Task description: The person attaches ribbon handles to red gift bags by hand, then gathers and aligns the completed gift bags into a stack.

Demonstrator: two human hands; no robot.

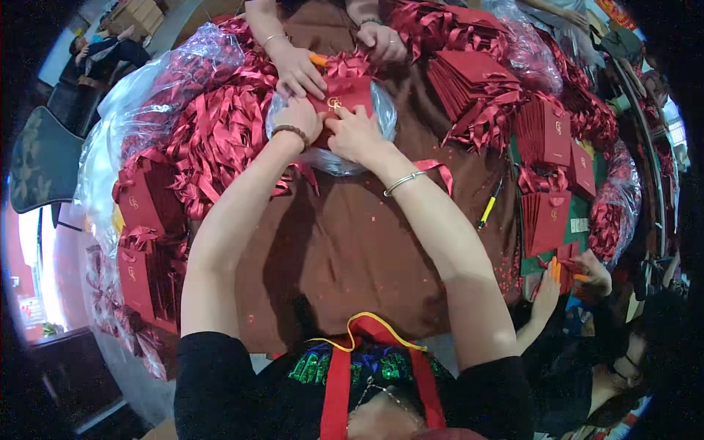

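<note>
A dark red paper gift bag [352, 93] with a gold mark lies at the far middle of the table, on a clear plastic bag [385, 110] that shows around its sides and lower edge. My left hand [301, 119] rests on its near left corner, fingers bent against it and partly hidden. On its near right part is my right hand [356, 132], fingers curled onto the red bag and thumb toward the left hand. Across from me, a co-worker's hand [301, 71] touches the gift bag's far left edge; their other hand [383, 42] is beside red ribbons.
Red ribbons [227, 139] and gift bags [150, 198] are heaped at left. More gift bag stacks [469, 81] stand at right. A yellow-black pen-like tool [488, 209] lies on the brown cloth [352, 257]. Another person's hands [546, 290] handle a bag at lower right.
</note>
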